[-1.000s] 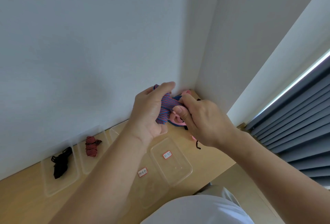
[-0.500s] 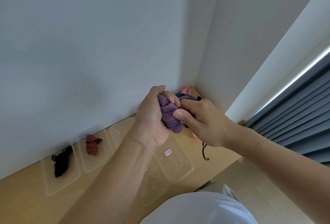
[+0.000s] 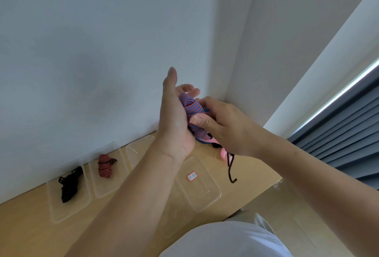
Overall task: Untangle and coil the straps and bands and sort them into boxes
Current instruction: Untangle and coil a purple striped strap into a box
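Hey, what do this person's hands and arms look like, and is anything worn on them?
Nothing is worn on them. The left hand and right hand have no gloves, rings or watch. The left forearm and right forearm show no sleeve as far as the picture's edge. The one thumbnail in view is trimmed short. The only clothing visible is a pale grey-white top.

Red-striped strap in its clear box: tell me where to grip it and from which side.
Pinch the red-striped strap across its bundled middle, coming down from above: it lies flat in the clear box, whose walls likely block a sideways reach, and pulling the loose tail could unravel it.
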`<act>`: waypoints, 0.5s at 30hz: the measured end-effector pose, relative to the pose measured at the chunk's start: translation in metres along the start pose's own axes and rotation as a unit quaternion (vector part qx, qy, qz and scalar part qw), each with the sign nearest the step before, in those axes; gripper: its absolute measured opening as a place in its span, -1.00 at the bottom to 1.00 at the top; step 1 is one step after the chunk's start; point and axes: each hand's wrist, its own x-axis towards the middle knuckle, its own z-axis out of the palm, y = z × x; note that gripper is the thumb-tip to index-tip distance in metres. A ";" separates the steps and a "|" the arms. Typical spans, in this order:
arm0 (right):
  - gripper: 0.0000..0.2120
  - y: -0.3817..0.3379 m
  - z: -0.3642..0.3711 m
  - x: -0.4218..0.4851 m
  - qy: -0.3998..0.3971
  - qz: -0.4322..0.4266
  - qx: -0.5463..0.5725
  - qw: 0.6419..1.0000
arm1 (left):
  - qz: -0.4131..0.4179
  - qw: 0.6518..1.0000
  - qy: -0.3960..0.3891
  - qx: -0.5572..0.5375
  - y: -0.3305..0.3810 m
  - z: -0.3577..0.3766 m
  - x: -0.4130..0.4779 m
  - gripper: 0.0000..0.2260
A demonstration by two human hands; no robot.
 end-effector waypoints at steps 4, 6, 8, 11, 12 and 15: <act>-0.51 -0.001 0.001 0.006 0.101 -0.024 -0.092 0.990 | 0.085 0.988 -0.040 0.126 -0.002 0.006 -0.005 -0.73; -0.50 -0.001 0.001 0.008 0.112 -0.035 -0.107 0.987 | 0.120 0.977 -0.027 0.177 -0.003 0.002 -0.006 -0.77; -0.52 -0.002 -0.001 0.008 0.104 -0.059 -0.120 0.985 | 0.120 0.977 -0.022 0.174 0.000 -0.002 -0.006 -0.86; -0.54 -0.003 -0.010 0.006 0.067 -0.091 -0.137 0.984 | 0.081 0.987 -0.050 0.133 0.007 -0.009 -0.010 -0.84; -0.48 -0.004 -0.012 0.006 0.060 -0.102 -0.159 0.980 | 0.061 0.990 -0.069 0.111 0.009 -0.012 -0.011 -0.83; -0.43 -0.003 -0.016 0.003 0.074 -0.164 -0.232 0.956 | 0.009 0.993 -0.094 0.069 0.013 -0.017 -0.013 -0.83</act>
